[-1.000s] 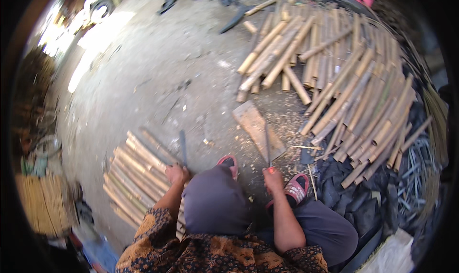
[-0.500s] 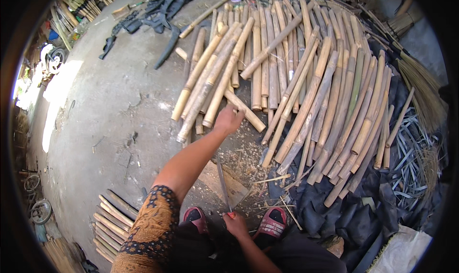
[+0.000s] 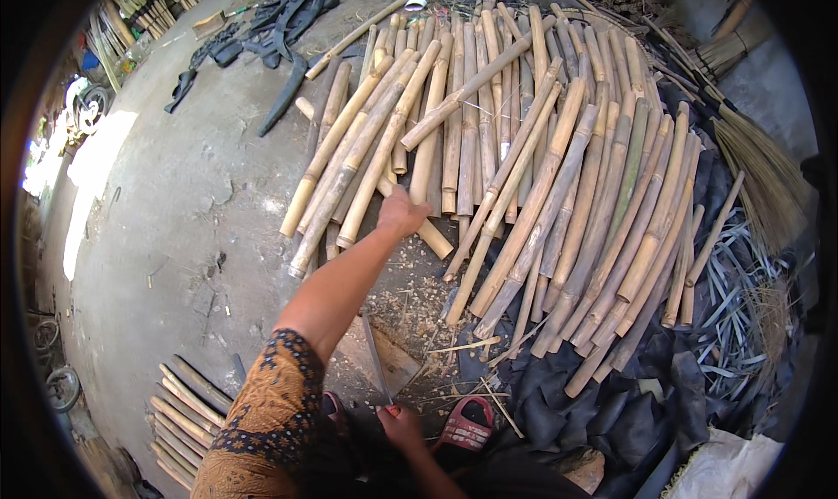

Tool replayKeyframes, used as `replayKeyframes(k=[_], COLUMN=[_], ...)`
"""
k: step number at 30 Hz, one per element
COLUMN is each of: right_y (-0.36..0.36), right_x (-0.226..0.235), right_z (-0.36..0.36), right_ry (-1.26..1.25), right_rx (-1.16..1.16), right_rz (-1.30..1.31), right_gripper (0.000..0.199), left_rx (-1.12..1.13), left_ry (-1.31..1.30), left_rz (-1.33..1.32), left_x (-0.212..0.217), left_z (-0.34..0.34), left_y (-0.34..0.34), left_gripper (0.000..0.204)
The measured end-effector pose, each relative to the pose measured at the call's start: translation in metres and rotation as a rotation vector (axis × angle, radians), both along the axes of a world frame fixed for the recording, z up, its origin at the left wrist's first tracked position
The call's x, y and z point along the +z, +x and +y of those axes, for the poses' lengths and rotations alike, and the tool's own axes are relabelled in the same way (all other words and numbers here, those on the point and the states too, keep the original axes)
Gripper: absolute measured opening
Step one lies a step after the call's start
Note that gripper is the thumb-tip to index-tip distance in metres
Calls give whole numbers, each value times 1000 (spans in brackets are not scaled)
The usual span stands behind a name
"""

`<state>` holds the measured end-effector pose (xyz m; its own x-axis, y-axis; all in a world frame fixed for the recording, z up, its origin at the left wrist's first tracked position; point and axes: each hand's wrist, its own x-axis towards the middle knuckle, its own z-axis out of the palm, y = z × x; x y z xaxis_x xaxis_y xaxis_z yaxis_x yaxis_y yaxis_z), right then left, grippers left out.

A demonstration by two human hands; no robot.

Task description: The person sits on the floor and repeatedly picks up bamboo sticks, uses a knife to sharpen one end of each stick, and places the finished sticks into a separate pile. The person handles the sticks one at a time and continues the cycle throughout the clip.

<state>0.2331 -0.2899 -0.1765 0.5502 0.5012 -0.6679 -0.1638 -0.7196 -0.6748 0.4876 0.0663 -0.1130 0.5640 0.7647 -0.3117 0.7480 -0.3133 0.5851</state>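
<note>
My left hand, below a patterned sleeve, reaches forward to the pile of cut bamboo poles. Its fingers close around the near end of one bamboo pole; the grip is partly hidden. Under that hand a crosswise bamboo piece slants along the floor beneath the poles. Close to my feet, my right hand is shut on the reddish handle of a long-bladed knife. The blade points away from me, over a flat wooden board among pale chips.
More bamboo poles lie side by side ahead and right, partly on crumpled black sheeting. A brush-like bundle and pale strips lie far right. Shorter sticks are at lower left; black scraps lie on the far floor.
My left hand has moved forward and now closes on a bamboo pole, whose end sits nearer to me than before. The knife stays in my right hand. The whole view has shifted slightly.
</note>
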Motion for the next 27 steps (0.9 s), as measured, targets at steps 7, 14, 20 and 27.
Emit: replayKeyframes(k=[7, 14, 20, 27], right_y=[-9, -21, -2, -15], right_x=[24, 69, 57, 145], right_z=[15, 14, 31, 33], right_ry=[1, 224, 343, 313], right_rx=[-28, -413, -414, -179], right_rz=[96, 205, -474, -539], right_gripper=[29, 16, 22, 31], left_rx=[113, 350, 338, 462], left_ry=[463, 153, 299, 136], left_rz=[-363, -1172, -1469, -1628], left_x=[161, 333, 404, 414], left_z=[20, 6, -39, -77], left_y=[-173, -315, -398, -453], left_gripper=[42, 35, 43, 30])
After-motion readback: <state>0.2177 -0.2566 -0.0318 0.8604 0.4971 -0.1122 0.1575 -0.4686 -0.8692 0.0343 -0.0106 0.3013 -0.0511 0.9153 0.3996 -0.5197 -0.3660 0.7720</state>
